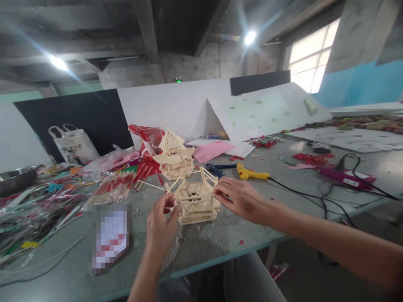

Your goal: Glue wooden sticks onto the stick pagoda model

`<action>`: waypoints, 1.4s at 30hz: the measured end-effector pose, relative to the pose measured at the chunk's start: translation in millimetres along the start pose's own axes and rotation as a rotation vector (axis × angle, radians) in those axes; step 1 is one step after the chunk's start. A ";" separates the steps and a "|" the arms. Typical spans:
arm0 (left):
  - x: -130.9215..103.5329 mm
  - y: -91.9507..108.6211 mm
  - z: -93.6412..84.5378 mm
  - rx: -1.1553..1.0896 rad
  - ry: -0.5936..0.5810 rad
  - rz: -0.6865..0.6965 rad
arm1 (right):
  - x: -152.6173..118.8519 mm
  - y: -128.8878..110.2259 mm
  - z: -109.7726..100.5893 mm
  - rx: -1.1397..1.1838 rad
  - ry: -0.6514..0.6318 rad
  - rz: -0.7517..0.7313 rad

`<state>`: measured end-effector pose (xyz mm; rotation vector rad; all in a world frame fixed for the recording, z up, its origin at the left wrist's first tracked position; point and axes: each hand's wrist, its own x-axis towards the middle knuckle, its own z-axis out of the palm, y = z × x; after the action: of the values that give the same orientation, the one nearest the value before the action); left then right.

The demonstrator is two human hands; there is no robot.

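Note:
A hexagonal framework of pale wooden sticks [199,216] sits near the table's front edge, between my hands. My right hand [241,199] is at its upper right rim, thumb and fingertips pinched on a thin wooden stick [201,197] that runs across the near side. On the left side, my left hand [162,220] is close beside the framework, its fingers curled with a gap to the thumb. Whether those fingertips touch the sticks is hard to make out. Just behind stands a small stick pagoda [173,155] with a pointed roof.
A yellow glue gun [252,173] lies right of the framework, its black cord trailing to a purple power strip [348,178]. Bundled sticks [110,186], scraps and a pixelated object [110,239] are on the left. Pink paper [212,151] and white boards [267,111] stand behind.

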<state>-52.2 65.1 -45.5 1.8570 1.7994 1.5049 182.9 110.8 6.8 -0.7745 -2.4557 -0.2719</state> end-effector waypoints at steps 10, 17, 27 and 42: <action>-0.1 6.1 4.0 0.126 0.013 0.077 | 1.2 0.8 2.4 0.009 -0.011 -0.012; 2.2 9.6 3.7 0.169 0.038 0.122 | 2.9 0.1 3.6 0.001 0.012 -0.009; 3.4 13.3 6.2 0.138 0.032 0.096 | 2.3 0.6 6.2 0.011 0.000 -0.039; 3.7 12.6 5.1 0.117 0.023 0.090 | 2.2 -0.1 8.0 0.008 -0.005 -0.021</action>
<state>-41.0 67.3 -37.3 2.0081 1.8759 1.4857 177.9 114.5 1.3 -0.7477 -2.4696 -0.2678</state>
